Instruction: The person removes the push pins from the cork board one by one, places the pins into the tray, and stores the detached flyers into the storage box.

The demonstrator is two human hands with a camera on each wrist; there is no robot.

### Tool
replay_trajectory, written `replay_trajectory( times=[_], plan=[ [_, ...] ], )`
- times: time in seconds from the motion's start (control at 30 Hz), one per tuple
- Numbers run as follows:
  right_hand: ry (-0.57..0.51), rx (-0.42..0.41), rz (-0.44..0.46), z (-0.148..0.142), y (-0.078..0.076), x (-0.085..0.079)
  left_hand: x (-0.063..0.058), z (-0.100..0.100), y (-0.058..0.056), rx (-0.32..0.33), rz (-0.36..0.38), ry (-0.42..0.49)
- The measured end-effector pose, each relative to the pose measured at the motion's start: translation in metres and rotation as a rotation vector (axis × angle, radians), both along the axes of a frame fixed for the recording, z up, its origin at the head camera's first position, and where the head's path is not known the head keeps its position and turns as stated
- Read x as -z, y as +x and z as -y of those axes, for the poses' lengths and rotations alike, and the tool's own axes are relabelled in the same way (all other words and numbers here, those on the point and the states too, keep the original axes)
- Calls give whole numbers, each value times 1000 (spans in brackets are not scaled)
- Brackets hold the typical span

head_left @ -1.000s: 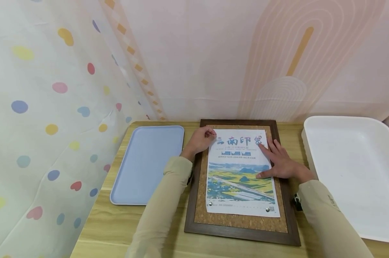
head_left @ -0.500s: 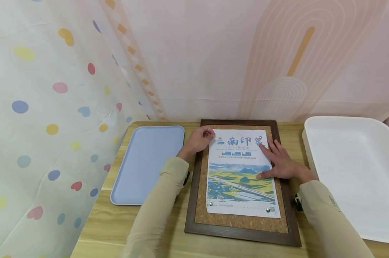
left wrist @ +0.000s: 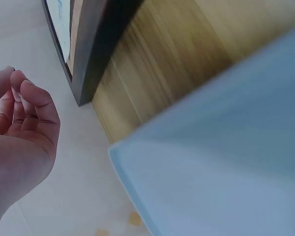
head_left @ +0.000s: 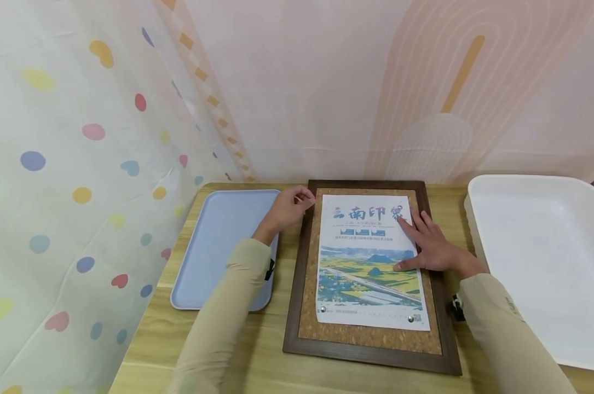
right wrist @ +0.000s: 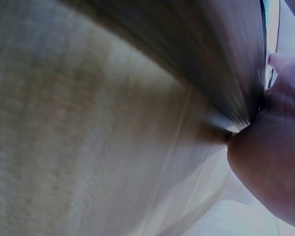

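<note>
Printed poster point(head_left: 356, 284) lies on the cork of a dark wood-framed corkboard point(head_left: 370, 340), mid-table. Title reads 云南印象; smaller lines beneath and the lettering in three blue boxes point(head_left: 362, 232) are too small to read. QR code point(head_left: 417, 317) at lower right. Pushpins point(head_left: 411, 319) show at both bottom corners and at upper right.

Right hand point(head_left: 432, 249): fingers spread apart, laid on the poster's right edge; thumb on the landscape print, index near the last title character.

Left hand point(head_left: 287, 209): off the sheet, beside the upper-left frame; thumb and index tips together, pinching a small dark item point(left wrist: 13, 70), too small to identify.

Edges: cork margin widest below the sheet, thin above it. Board's back edge sits near the patterned drape point(head_left: 301, 109). Blue tray point(head_left: 218, 241) at left, a strip of wood tabletop point(head_left: 149, 334) between it and the frame; left forearm crosses its right side. White tray point(head_left: 543, 262) at right, narrower strip between; right wrist spans it.
</note>
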State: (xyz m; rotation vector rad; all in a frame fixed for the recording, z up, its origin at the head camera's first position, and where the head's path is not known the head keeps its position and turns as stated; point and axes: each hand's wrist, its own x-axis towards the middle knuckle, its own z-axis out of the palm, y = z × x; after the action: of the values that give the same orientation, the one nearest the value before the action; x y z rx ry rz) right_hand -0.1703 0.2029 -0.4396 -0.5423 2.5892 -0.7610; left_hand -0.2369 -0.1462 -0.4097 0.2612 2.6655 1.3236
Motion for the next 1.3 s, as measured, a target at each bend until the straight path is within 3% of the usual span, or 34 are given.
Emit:
replay_trajectory(
  times=[0.4, 0.67, 1.3],
  plan=[
    [5, -2, 2, -1, 0, 1, -1, 28, 3, -57, -11, 62],
    [3, 2, 5, 1, 2, 2, -2, 48, 7, -82, -34, 54],
    [4, -1, 2, 1, 1, 0, -2, 102, 16, -210, 61, 18]
  ],
)
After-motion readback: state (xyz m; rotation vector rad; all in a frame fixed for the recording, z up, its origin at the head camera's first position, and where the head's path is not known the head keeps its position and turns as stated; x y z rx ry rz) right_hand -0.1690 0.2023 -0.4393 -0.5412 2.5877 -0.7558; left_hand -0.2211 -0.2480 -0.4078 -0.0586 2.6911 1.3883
